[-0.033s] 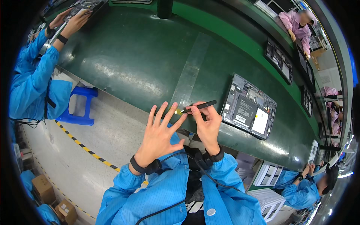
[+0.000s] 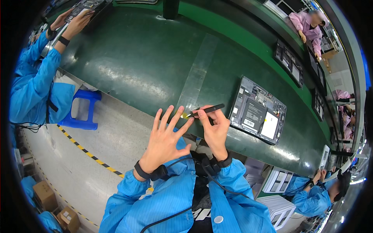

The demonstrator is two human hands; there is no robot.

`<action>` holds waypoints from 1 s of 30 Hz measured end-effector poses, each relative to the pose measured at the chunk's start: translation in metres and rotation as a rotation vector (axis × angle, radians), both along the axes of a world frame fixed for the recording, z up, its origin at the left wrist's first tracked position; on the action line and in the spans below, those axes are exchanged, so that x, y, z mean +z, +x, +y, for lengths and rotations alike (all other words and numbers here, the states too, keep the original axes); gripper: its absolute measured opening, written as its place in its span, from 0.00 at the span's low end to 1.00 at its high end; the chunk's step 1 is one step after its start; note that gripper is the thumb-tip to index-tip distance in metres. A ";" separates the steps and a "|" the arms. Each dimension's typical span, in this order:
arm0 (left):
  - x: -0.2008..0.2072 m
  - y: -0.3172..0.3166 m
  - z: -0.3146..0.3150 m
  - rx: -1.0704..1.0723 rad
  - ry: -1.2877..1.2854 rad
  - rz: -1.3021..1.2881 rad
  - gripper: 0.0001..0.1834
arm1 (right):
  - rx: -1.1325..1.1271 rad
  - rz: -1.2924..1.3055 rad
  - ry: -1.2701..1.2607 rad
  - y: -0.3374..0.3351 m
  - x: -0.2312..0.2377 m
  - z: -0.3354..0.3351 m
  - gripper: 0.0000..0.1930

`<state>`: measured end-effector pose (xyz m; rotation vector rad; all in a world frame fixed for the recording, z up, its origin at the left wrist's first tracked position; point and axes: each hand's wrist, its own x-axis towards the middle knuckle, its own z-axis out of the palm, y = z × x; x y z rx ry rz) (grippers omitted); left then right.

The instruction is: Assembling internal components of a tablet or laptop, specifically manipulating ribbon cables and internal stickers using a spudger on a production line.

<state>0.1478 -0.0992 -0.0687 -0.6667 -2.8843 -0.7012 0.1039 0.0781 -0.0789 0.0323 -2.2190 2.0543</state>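
Note:
Black tweezers [image 2: 213, 109] are pinched in my right hand [image 2: 216, 131], with their tips down at a small yellow piece [image 2: 184, 115] near the table's front edge. My left hand [image 2: 166, 136] lies with its fingers spread, its fingertips beside that yellow piece. A strip of clear tape [image 2: 197, 70] runs away from there across the green table [image 2: 136, 50]. To the right of my right hand rests an opened laptop base [image 2: 258, 110], its black battery, circuit board and a white panel showing. Whether the tips grip the yellow piece is too small to tell.
Several more laptop units [image 2: 289, 64] line the far right side. A co-worker in blue at the left handles another device [image 2: 87, 9] beside a blue stool [image 2: 81, 110]. White frames [image 2: 276, 209] are stacked at the lower right. A black post [image 2: 171, 9] stands at the back.

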 end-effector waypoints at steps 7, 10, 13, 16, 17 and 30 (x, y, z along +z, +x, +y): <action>0.006 -0.002 0.001 -0.018 -0.014 -0.003 0.41 | -0.045 0.001 -0.147 -0.003 0.004 0.006 0.07; 0.009 -0.006 0.002 -0.040 -0.027 0.015 0.42 | -0.087 0.020 -0.226 0.009 0.034 0.018 0.06; 0.015 -0.009 -0.002 -0.046 -0.023 -0.020 0.42 | -0.215 0.085 -0.316 0.027 0.069 0.058 0.06; 0.030 -0.014 -0.003 -0.071 -0.051 -0.055 0.44 | -0.459 0.194 -0.243 0.036 0.086 0.130 0.06; 0.032 -0.015 -0.002 -0.109 -0.046 -0.036 0.44 | -0.554 0.236 -0.184 0.040 0.084 0.162 0.07; 0.076 -0.136 0.159 -0.340 0.285 -0.079 0.26 | -0.653 0.124 -0.375 0.010 0.040 0.328 0.11</action>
